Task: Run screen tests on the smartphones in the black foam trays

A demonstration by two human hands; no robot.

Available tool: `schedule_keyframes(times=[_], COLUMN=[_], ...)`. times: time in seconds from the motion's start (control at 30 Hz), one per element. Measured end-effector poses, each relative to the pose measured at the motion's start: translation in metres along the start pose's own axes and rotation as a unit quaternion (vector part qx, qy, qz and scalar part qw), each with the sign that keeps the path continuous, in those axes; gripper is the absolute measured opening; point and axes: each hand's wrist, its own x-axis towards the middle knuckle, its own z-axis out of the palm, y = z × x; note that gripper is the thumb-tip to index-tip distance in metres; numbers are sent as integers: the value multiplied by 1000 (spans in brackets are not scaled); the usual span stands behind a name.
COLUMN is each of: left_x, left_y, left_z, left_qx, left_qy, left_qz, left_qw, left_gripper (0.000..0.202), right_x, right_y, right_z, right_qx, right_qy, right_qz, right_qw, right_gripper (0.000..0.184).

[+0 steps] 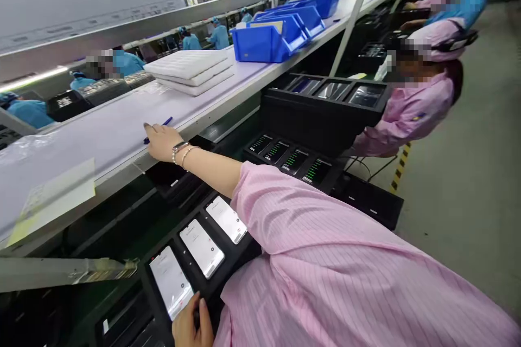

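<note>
My right hand [163, 143], with a watch and a beaded bracelet at the wrist, reaches onto the white shelf. Its bent fingers close over a blue pen [168, 121] lying against the surface; the grip itself is partly hidden. Low in the view my left hand [192, 324] has fingers apart, at the bottom edge of a lit phone [171, 281]. That phone sits in a black tray [179, 260] beside a second phone [202, 248] and a third phone [226, 219], all with white screens. My sleeve covers part of the tray.
The shelf [122, 146] carries white foam trays [191, 68], blue bins [260, 43] and a paper sheet [61, 195]. Rightward, a black tray of phones with green bars [285, 158] lies below a black box [321, 114]. A co-worker in pink [423, 103] sits there. A metal bar [61, 274] juts in left.
</note>
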Motion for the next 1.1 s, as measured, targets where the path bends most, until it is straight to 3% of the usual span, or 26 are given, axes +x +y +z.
schedule_keyframes(times=[0.1, 0.23, 0.33, 0.43, 0.57, 0.63, 0.7, 0.8, 0.97, 1.1], left_x=[3, 13, 21, 30, 37, 40, 46, 62, 96, 114], left_y=[-2, 0, 12, 20, 25, 24, 20, 10, -1, -5], left_z=[-9, -38, -53, -46, -22, -17, -18, -25, -24, -16], left_qx=[-12, -30, -13, 31, 56, 72, 96, 137, 181, 208], left_qy=[-2, -54, -62, -15, 29, 20, -15, -74, -124, -120], left_qz=[12, 52, 61, 20, -67, -117, -169, -225, -248, -242], left_qw=[1000, 997, 996, 999, 996, 990, 981, 962, 944, 940], left_gripper=[27, 20, 21, 29, 44, 53, 60, 61, 62, 59], right_x=[-64, -221, -325, -371, -382, -378, -369, -348, -307, -282], right_y=[26, 81, 128, 165, 180, 180, 178, 174, 179, 186], right_z=[22, 33, 18, 2, 2, 7, 14, 24, 23, 13], right_qx=[36, 109, 140, 144, 156, 181, 244, 345, 366, 333], right_qy=[34, 14, 15, 7, -24, -53, -91, -124, -156, -278], right_qz=[-56, -119, -66, -5, 43, 69, 134, 247, 349, 365], right_qw=[997, 987, 988, 990, 986, 980, 956, 897, 848, 824], right_gripper=[63, 49, 44, 39, 38, 41, 50, 63, 64, 46])
